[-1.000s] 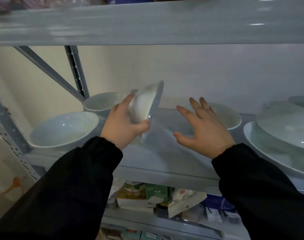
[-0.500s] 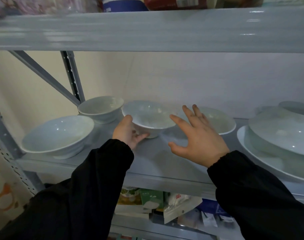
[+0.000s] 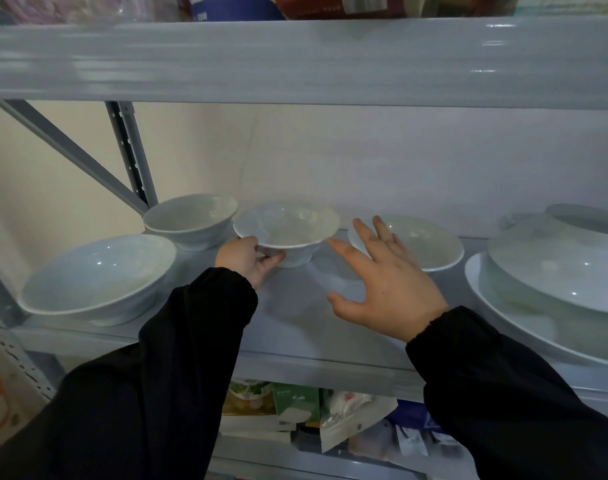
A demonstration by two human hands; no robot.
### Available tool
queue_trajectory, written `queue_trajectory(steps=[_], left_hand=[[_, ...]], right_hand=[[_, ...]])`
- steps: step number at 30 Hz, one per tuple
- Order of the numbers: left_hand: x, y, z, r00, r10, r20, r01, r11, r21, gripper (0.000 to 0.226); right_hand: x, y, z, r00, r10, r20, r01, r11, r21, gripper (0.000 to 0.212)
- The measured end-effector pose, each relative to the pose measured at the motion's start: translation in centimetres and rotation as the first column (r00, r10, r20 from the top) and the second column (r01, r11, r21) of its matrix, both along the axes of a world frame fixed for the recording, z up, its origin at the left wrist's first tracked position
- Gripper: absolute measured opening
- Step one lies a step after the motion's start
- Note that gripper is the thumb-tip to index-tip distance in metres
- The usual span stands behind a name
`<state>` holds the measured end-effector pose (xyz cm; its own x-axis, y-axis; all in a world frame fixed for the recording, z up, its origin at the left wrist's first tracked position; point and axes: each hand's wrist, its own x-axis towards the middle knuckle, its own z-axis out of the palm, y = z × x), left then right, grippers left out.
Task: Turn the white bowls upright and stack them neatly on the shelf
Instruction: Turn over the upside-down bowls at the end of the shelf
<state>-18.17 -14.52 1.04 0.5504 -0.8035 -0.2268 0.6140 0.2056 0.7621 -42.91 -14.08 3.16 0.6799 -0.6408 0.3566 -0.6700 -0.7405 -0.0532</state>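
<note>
A small white bowl (image 3: 287, 226) stands upright in the middle of the grey shelf (image 3: 295, 317). My left hand (image 3: 245, 259) grips its base from the left, thumb under the rim. My right hand (image 3: 385, 282) hovers with spread fingers just right of the bowl, holding nothing. Another small white bowl (image 3: 191, 216) stands upright at the back left. A wide white bowl (image 3: 98, 271) sits upright at the front left. A shallow white bowl (image 3: 424, 242) lies behind my right hand, partly hidden.
At the right, an overturned white bowl (image 3: 555, 268) rests on a large white plate (image 3: 510, 327), with another bowl (image 3: 586, 220) behind. The shelf above (image 3: 295, 60) hangs low. A grey upright post (image 3: 129, 150) stands at the back left. Packets (image 3: 295, 410) fill the lower shelf.
My left hand turned the tilted small bowl upright and set it down on the shelf. My right hand stayed close beside it with fingers spread.
</note>
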Motion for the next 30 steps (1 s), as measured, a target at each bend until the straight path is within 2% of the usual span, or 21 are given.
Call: queue_trajectory(steps=[7, 10, 13, 14, 16, 18, 19, 21, 23, 24, 25, 27, 30], left_hand=[[0.5, -0.7, -0.4, 1.0, -0.007, 0.028, 0.006, 1.0, 0.011, 0.03], [0.8, -0.3, -0.6, 0.986, -0.055, 0.158, 0.043, 0.996, 0.081, 0.029], [1.5, 0.3, -1.1, 0.896, -0.13, 0.426, 0.03, 0.972, 0.233, 0.029], [1.9, 0.7, -1.1, 0.823, -0.155, 0.546, -0.002, 0.961, 0.276, 0.035], [2.7, 1.6, -1.0, 0.609, -0.217, 0.763, -0.07, 0.943, 0.325, 0.051], [2.7, 2.6, -1.0, 0.389, -0.276, 0.879, -0.123, 0.93, 0.346, 0.065], [2.5, 3.2, -1.0, 0.274, -0.279, 0.92, -0.151, 0.933, 0.327, 0.069], [1.4, 4.7, -0.6, -0.003, -0.183, 0.983, -0.197, 0.964, 0.179, 0.072], [0.4, 6.0, 0.0, -0.314, -0.091, 0.945, -0.175, 0.984, 0.036, 0.076], [0.0, 6.5, 0.2, -0.426, -0.064, 0.903, -0.159, 0.987, -0.005, 0.076], [-0.3, 6.8, 0.3, -0.498, -0.051, 0.866, -0.144, 0.989, -0.024, 0.075], [-1.2, 7.5, 0.9, -0.587, -0.049, 0.808, -0.117, 0.993, -0.025, 0.072], [-1.9, 8.3, 1.1, -0.645, -0.015, 0.764, -0.065, 0.997, -0.035, 0.071]], right_hand=[[0.0, -0.1, -0.3, 1.0, -0.018, 0.005, 0.018, 1.0, 0.011, 0.087], [0.0, 0.0, -0.4, 1.0, -0.017, -0.003, 0.017, 1.0, 0.023, 0.087], [0.1, -0.1, -0.5, 1.0, -0.018, 0.005, 0.018, 1.0, 0.022, 0.087], [0.2, -0.1, -0.5, 1.0, -0.02, 0.005, 0.02, 0.999, 0.026, 0.087], [0.3, -0.2, -0.6, 1.0, -0.025, -0.001, 0.025, 0.999, 0.032, 0.087], [0.5, -0.2, -0.5, 1.0, -0.03, -0.001, 0.03, 0.999, 0.034, 0.087], [0.6, -0.2, -0.5, 0.999, -0.034, 0.001, 0.034, 0.999, 0.035, 0.086], [1.0, -0.1, -0.3, 0.999, -0.039, -0.003, 0.039, 0.999, 0.037, 0.086], [1.3, 0.3, -0.2, 0.999, -0.045, 0.001, 0.045, 0.998, 0.041, 0.086], [1.5, 0.4, -0.1, 0.999, -0.046, 0.007, 0.046, 0.998, 0.045, 0.086], [1.6, 0.6, 0.0, 0.999, -0.048, 0.014, 0.047, 0.998, 0.047, 0.086], [1.5, 1.0, 0.1, 0.998, -0.056, 0.028, 0.055, 0.997, 0.048, 0.086], [1.1, 1.8, 0.0, 0.995, -0.094, 0.03, 0.092, 0.994, 0.05, 0.083]])
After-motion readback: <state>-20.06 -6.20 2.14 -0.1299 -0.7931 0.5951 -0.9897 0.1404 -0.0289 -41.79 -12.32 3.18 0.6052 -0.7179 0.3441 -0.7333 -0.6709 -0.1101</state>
